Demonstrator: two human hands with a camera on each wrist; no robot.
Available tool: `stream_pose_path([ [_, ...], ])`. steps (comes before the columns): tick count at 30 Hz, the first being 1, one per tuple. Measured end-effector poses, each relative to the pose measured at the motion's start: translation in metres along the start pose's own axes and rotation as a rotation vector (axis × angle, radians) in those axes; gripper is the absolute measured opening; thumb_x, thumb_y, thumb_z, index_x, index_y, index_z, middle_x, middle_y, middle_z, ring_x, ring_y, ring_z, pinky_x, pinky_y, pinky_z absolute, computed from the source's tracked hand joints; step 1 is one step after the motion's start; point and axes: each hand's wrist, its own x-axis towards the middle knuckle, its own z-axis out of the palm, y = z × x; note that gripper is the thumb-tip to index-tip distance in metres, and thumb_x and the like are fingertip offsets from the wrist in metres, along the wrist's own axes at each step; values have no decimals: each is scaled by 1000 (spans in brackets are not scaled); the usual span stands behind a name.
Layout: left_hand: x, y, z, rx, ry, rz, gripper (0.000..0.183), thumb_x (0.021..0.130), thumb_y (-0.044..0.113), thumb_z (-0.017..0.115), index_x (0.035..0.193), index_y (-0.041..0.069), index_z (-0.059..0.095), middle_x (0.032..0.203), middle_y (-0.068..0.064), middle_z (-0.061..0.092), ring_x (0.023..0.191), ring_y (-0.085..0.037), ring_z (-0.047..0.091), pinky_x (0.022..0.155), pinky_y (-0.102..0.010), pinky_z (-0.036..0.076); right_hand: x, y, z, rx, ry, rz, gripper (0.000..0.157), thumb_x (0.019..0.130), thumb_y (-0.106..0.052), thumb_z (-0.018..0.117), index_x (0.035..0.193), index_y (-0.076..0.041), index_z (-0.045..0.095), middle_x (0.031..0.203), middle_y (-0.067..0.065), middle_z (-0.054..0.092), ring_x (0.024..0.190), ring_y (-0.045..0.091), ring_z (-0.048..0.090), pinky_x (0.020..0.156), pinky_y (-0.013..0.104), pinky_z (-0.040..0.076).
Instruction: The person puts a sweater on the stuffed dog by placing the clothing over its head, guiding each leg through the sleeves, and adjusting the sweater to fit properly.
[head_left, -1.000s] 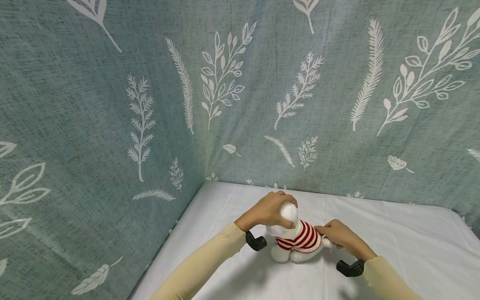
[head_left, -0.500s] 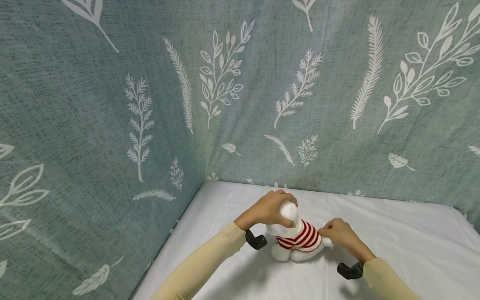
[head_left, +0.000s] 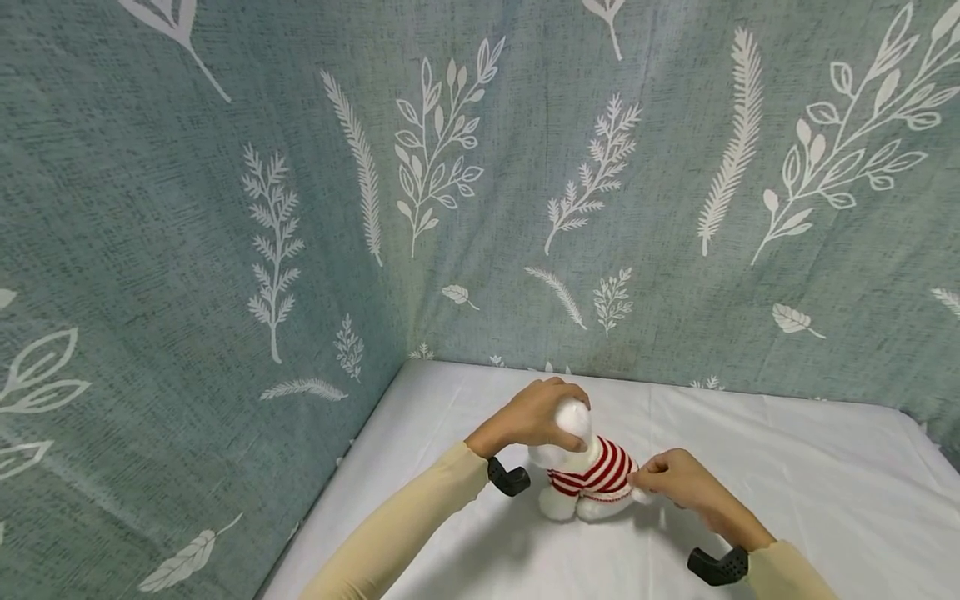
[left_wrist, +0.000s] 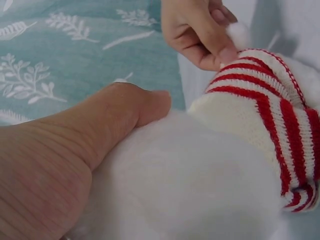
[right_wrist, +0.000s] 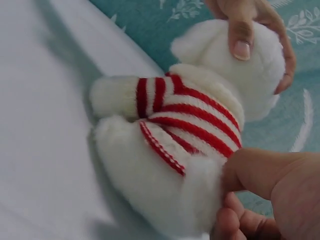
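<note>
A white plush dog [head_left: 592,504] sits on the white cloth, wearing a red-and-white striped knitted sweater [head_left: 606,468]. My left hand [head_left: 534,415] grips its round head [head_left: 572,419] from above, thumb on one side and fingers on the other. At the rear, my right hand [head_left: 681,482] pinches the sweater's back hem beside the fluffy tail [left_wrist: 239,34]. In the right wrist view, the right thumb [right_wrist: 257,172] lies on the sweater's lower edge. The trim [right_wrist: 161,150] runs over the plush's white hindquarters. The toy's face is turned away and hidden.
White cloth [head_left: 465,575] covers the surface under the toy. Blue-green fabric with white leaf prints [head_left: 517,167] hangs behind and along the left side. Each wrist wears a black mount [head_left: 507,477].
My right hand has come down slightly at the sweater's back hem, its wrist shifting lower right. The left hand keeps its grip on the head. The head view has shifted slightly.
</note>
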Motion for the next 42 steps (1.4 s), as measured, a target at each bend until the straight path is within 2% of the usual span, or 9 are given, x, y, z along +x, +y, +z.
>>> stream_pose_path([
  [7, 2, -1, -1, -60, 1, 34, 51, 80, 43, 87, 123, 22, 68, 122, -2, 63, 105, -15, 58, 77, -27, 51, -4, 1, 2, -104, 88, -51, 15, 86, -13, 72, 78, -6, 62, 77, 4, 58, 73, 20, 52, 68, 36, 46],
  [10, 3, -12, -4, -259, -15, -3, 47, 93, 48, 74, 129, 18, 66, 128, 1, 63, 113, -14, 59, 88, -30, 52, -10, -5, 9, -206, 158, -129, 19, 86, -16, 74, 75, -9, 59, 70, 2, 56, 63, 17, 49, 60, 33, 43],
  [14, 7, -47, -7, -641, 0, -127, 38, 109, 39, 51, 132, 12, 65, 128, -5, 65, 113, -23, 63, 96, -41, 52, -23, -22, 28, -319, 222, -247, 30, 88, -22, 76, 67, -15, 57, 59, -5, 51, 53, 11, 40, 51, 26, 34],
  [17, 9, -78, 2, -744, 10, -177, 26, 110, 21, 50, 123, 8, 69, 117, -7, 68, 100, -24, 66, 87, -46, 55, -26, -33, 45, -326, 196, -318, 38, 91, -30, 76, 60, -17, 58, 53, -11, 47, 50, 6, 38, 48, 23, 31],
  [23, 7, -111, 31, -674, -141, -168, 43, 91, -15, 58, 119, 12, 75, 110, -3, 72, 86, -15, 63, 77, -47, 56, -19, -42, 73, -305, 203, -371, 46, 92, -42, 75, 55, -20, 58, 48, -18, 45, 47, 2, 41, 44, 23, 31],
  [27, 11, -108, 41, -648, -268, -126, 38, 93, -7, 66, 126, 12, 72, 108, 0, 73, 85, -11, 63, 75, -41, 56, -17, -45, 79, -331, 282, -347, 53, 90, -43, 77, 50, -22, 48, 46, -19, 33, 48, 3, 30, 43, 23, 24],
  [31, 15, -100, 42, -614, -349, -94, 25, 100, 11, 68, 124, 10, 71, 99, 2, 70, 79, -11, 62, 75, -42, 56, -18, -45, 80, -375, 350, -319, 50, 87, -47, 80, 50, -22, 56, 46, -19, 36, 49, 5, 32, 42, 26, 27],
  [37, 20, -91, 42, -544, -331, -19, 41, 92, 7, 75, 132, 9, 67, 115, 1, 69, 95, -6, 57, 89, -32, 48, -18, -41, 75, -506, 429, -298, 54, 81, -54, 82, 50, -22, 51, 49, -13, 41, 49, 8, 36, 42, 30, 30],
  [42, 18, -84, 47, -447, -275, 27, 38, 98, 15, 71, 136, 12, 64, 128, -2, 67, 108, -7, 60, 94, -29, 49, -16, -35, 70, -531, 460, -265, 51, 75, -51, 88, 57, -21, 51, 52, -8, 45, 49, 11, 39, 42, 31, 31],
])
